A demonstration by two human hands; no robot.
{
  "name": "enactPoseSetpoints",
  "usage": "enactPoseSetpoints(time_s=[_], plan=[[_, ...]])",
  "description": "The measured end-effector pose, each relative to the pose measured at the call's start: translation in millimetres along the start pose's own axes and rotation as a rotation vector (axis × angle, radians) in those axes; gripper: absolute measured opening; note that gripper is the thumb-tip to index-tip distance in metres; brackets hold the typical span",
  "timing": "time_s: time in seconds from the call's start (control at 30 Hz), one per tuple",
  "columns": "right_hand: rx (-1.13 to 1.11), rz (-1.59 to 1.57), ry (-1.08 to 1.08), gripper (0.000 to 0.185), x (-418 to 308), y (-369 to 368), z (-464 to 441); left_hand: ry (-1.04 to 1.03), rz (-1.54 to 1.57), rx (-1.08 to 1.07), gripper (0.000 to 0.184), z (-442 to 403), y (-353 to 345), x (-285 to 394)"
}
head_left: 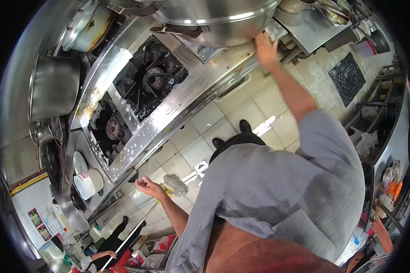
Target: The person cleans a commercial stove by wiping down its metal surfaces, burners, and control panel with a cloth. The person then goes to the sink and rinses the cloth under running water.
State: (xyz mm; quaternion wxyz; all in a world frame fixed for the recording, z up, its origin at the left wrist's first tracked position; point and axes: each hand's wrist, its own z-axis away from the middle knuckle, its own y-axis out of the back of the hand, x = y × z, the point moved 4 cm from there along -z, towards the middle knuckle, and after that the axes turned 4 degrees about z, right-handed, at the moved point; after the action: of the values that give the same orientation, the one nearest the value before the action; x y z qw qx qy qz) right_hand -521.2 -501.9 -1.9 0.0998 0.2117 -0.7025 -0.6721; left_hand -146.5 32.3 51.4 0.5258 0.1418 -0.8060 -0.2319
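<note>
My right hand (266, 51) reaches to the front edge of the stove (214, 83), just below the rim of a large steel pot (218, 34). Its fingers point forward with the thumb apart, slightly blurred; I see nothing held, and cannot tell whether it touches the pot. My left hand (150, 188) hangs in the air in front of the stove, fingers loosely bent and apart, holding nothing. Nearest to it is a grey mop head (175, 185) above the tiled floor. Foam spots lie around the two burners (154, 81) and along the stove's steel edge.
Another person's hand (108, 255) holds the mop pole (132, 233) at lower left. A white tub (89, 183) stands at the stove's left end. Steel pots (54, 86) line the back. A black mat (347, 79) lies on wet tiles (273, 111), near shelves (378, 118) at right.
</note>
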Motion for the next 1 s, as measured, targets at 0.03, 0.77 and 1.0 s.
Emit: enactPoseSetpoints(time_s=[0.03, 0.77, 1.0], plan=[[0.07, 0.194, -0.067, 0.041, -15, 14, 4, -0.015, -0.118, -0.01, 0.044, -1, -1, -2], [0.358, -0.203, 0.192, 0.065, -13, -21, 36, -0.179, 0.018, -0.291, 0.048, -17, -48, 73], [0.284, -0.437, 0.107, 0.056, -114, -60, 72, -0.111, 0.105, -0.243, 0.046, -8, -77, 72]])
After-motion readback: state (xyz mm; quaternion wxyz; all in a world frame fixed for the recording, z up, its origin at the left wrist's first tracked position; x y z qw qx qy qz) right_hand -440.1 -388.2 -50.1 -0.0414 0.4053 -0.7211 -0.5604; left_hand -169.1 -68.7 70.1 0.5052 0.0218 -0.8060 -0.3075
